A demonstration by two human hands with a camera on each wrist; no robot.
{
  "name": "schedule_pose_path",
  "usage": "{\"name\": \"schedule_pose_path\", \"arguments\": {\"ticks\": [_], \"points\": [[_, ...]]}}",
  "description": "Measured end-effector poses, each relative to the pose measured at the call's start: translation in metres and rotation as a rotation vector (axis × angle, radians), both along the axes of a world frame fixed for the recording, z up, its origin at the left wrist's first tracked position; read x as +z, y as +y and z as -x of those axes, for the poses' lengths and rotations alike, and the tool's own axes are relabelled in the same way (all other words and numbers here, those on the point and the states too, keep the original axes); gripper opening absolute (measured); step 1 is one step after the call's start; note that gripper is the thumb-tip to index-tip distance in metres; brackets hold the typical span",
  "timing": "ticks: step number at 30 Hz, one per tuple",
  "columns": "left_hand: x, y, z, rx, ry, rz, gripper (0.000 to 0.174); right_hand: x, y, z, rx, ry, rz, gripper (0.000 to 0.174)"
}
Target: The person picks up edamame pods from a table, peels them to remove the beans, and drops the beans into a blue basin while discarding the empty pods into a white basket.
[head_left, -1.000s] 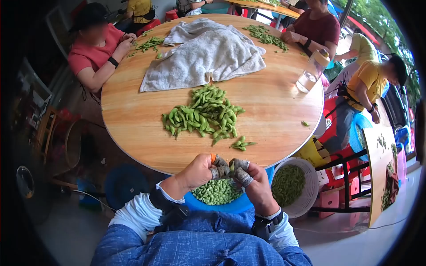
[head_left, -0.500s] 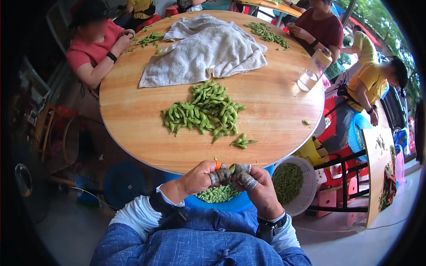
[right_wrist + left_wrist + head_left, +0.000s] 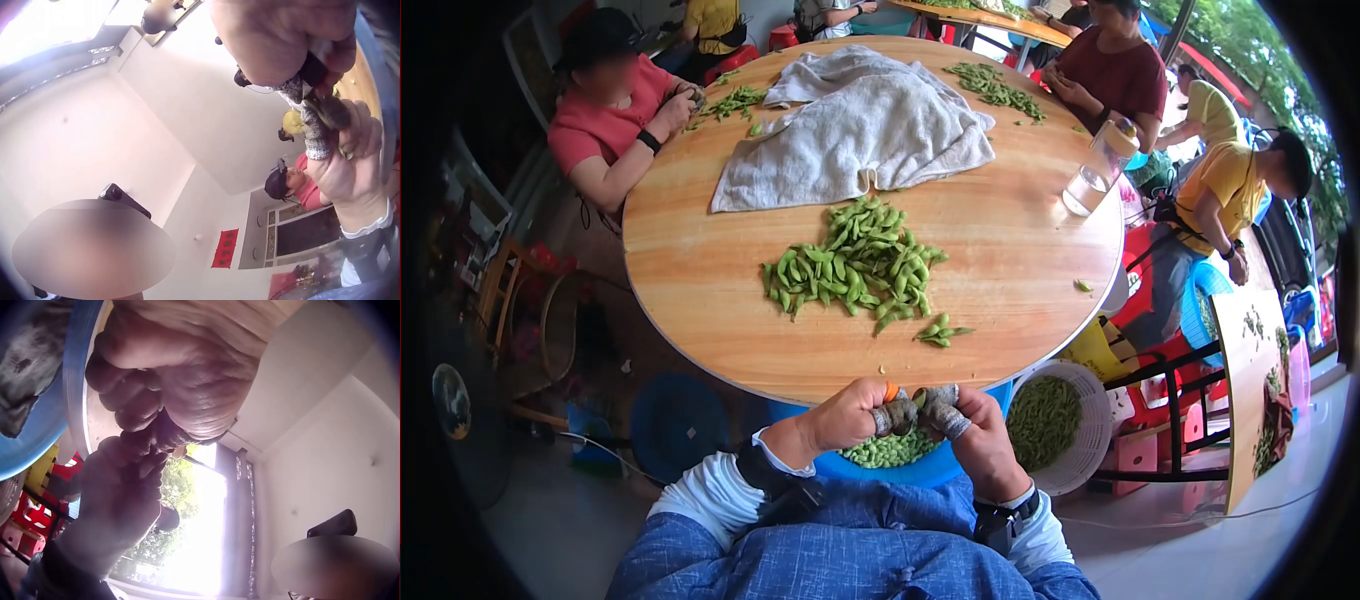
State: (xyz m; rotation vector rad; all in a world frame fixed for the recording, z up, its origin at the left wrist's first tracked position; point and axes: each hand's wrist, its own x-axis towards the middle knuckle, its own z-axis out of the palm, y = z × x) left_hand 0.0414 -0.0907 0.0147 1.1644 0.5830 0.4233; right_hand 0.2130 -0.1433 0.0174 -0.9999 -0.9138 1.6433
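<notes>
Close together just off the table's near edge, my left hand [image 3: 840,415] and right hand [image 3: 985,440] pinch a green soybean pod [image 3: 920,398] between their fingertips. Grey knitted covers wrap thumbs and forefingers, and an orange band circles one left finger. Most of the pod is hidden by the fingers. Another bit of green pod [image 3: 345,152] shows against the left palm in the right wrist view. Below the hands, a blue basin [image 3: 935,468] contains shelled green beans [image 3: 885,450]. A pile of unshelled pods [image 3: 850,262] lies on the table ahead, with a few pods [image 3: 943,331] apart from it.
The round wooden table [image 3: 700,290] carries a grey cloth [image 3: 860,130] and a clear bottle [image 3: 1090,180]. A white basket [image 3: 1090,440] of pods stands right of the basin. People sit around the table; a tilted board [image 3: 1245,400] and stools are at right.
Both hands stay together at the pod, with small finger shifts and a slight move toward the body. The head view shifts slightly. Seated people across the table move their hands.
</notes>
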Motion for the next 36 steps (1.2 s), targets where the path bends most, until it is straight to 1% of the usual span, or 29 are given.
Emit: {"name": "schedule_pose_path", "arguments": {"ticks": [3, 6, 9, 12, 15, 17, 18, 19, 21, 22, 25, 26, 29, 30, 31, 33, 34, 36], "points": [[0.004, 0.000, 0.001, -0.005, 0.022, -0.034, 0.014, 0.004, -0.001, 0.001, -0.006, 0.005, 0.012, 0.023], [0.003, -0.002, -0.001, 0.011, 0.028, -0.063, 0.025, 0.001, -0.001, 0.000, -0.004, -0.028, 0.008, 0.021], [0.003, -0.001, 0.000, -0.021, 0.034, -0.032, 0.014, -0.002, -0.001, -0.002, 0.015, -0.010, 0.008, 0.015], [-0.001, -0.001, 0.000, -0.036, 0.007, -0.056, 0.023, -0.002, -0.001, 0.002, -0.007, -0.002, -0.006, 0.014], [-0.016, -0.006, -0.002, 0.033, 0.006, -0.109, 0.021, -0.012, 0.000, 0.003, -0.031, -0.039, -0.029, 0.014], [-0.014, -0.010, -0.006, 0.169, 0.217, -0.606, 0.018, -0.010, 0.000, 0.002, -0.070, -0.094, 0.017, 0.013], [-0.012, -0.012, -0.006, 0.236, 0.330, -0.851, 0.017, -0.004, 0.000, 0.004, -0.097, -0.085, -0.031, 0.013], [-0.008, -0.013, -0.003, 0.241, 0.421, -0.978, 0.018, 0.004, 0.001, 0.011, -0.157, -0.101, -0.050, 0.014], [-0.001, -0.018, -0.003, 0.222, 0.588, -1.224, 0.020, -0.002, 0.002, 0.011, -0.158, -0.117, -0.055, 0.014], [-0.005, -0.017, -0.003, 0.211, 0.560, -1.202, 0.025, -0.005, 0.002, 0.009, -0.125, -0.091, -0.069, 0.014], [-0.018, -0.017, -0.003, 0.260, 0.380, -1.060, 0.022, -0.016, 0.000, 0.004, -0.068, -0.019, -0.097, 0.016], [-0.018, -0.013, -0.009, 0.402, 0.160, -1.076, 0.018, -0.021, 0.000, 0.004, -0.060, 0.005, -0.111, 0.017], [-0.020, -0.017, -0.004, 0.382, 0.037, -0.819, 0.012, -0.026, -0.001, 0.007, -0.044, 0.118, -0.161, 0.018], [-0.025, -0.017, 0.001, 0.260, 0.002, -0.432, 0.010, -0.027, -0.001, 0.008, -0.037, 0.167, -0.190, 0.018], [-0.027, -0.018, 0.002, 0.277, -0.063, -0.158, 0.011, -0.027, 0.000, 0.009, -0.028, 0.215, -0.220, 0.018], [-0.025, -0.020, 0.001, 0.300, -0.190, 0.390, 0.015, -0.031, 0.002, 0.008, -0.001, 0.262, -0.185, 0.018], [-0.024, -0.019, 0.000, 0.287, -0.159, 0.226, 0.016, -0.033, 0.003, 0.008, 0.013, 0.286, -0.168, 0.018], [-0.021, -0.015, -0.001, 0.257, -0.096, -0.101, 0.018, -0.030, 0.002, 0.004, 0.009, 0.162, -0.146, 0.018]]}}
